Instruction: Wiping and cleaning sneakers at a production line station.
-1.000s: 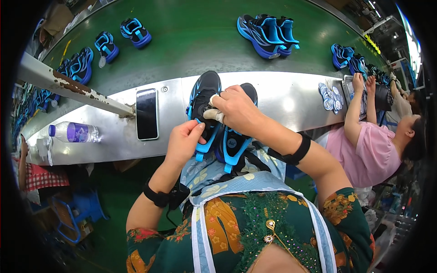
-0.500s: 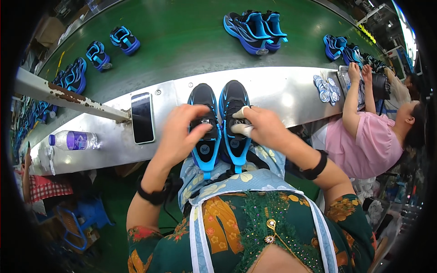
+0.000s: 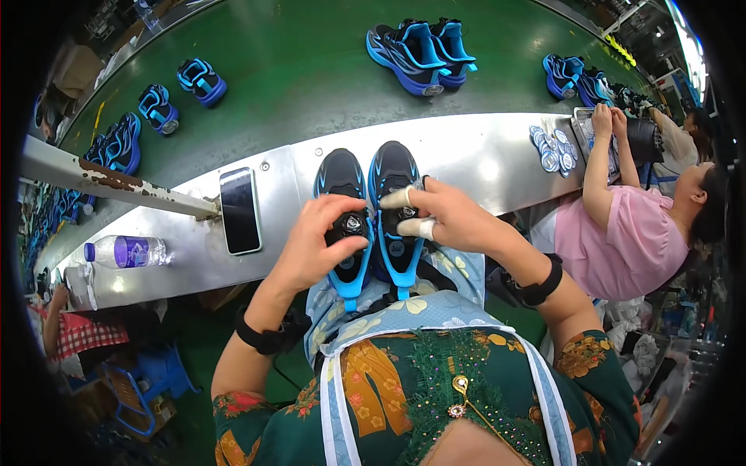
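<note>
A pair of black sneakers with bright blue trim stands side by side at the bench edge before me, toes pointing away. On the left sneaker (image 3: 339,172), the thumb and fingers of my left hand (image 3: 318,233) curl around a round black dial (image 3: 353,224) on the tongue. My right hand (image 3: 451,213), with pale finger cots on the thumb and a finger, grips the dial area of the right sneaker (image 3: 392,167). That second dial is partly covered by my fingers. Both heels, with blue pull loops, face my apron.
Left on the metal bench (image 3: 295,179) lie a phone (image 3: 240,210) and a bottle (image 3: 130,252), near a rusty post (image 3: 116,172). Round tags (image 3: 553,151) are piled at right. More sneakers (image 3: 420,56) stand on the green belt (image 3: 287,70). A pink-shirted person (image 3: 614,241) works at right.
My left fingers and thumb have closed in around the dial of the left sneaker. My right fingers have shifted slightly over the right one. The whole view has moved a little.
</note>
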### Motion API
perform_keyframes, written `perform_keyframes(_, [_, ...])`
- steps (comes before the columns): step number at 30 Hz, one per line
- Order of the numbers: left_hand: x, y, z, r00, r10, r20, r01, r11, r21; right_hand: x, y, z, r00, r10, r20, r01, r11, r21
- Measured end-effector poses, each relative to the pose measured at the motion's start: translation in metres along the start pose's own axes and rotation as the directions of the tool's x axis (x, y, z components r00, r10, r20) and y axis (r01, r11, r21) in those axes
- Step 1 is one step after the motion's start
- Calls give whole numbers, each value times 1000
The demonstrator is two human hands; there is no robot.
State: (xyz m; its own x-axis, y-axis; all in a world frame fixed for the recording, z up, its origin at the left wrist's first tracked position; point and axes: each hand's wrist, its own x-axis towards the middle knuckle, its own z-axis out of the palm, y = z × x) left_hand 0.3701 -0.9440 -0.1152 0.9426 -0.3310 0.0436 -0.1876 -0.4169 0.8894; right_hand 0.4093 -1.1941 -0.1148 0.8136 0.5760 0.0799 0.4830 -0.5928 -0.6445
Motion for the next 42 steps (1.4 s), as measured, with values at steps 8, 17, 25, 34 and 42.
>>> perform_keyframes(8, [-4,-11,-1,978,-208,23,200,900,-388,-4,-8,-5,999,36,-22,-34,997,67])
perform_keyframes(17, [6,-10,-1,987,-95,131,138,918,-371,-1,1,-2,992,123,32,-127,974,188])
perform_keyframes(25, [8,-2,-5,971,-107,214,158,958,-238,-6,4,5,996,28,-84,-22,997,80])
perform_keyframes(34, [7,-4,-7,984,-96,152,126,971,-203,-2,4,1,1000,-31,4,30,986,164])
perform_keyframes(42, [5,-13,-8,979,-85,187,122,973,-197,2,8,9,991,-108,-77,111,993,27])
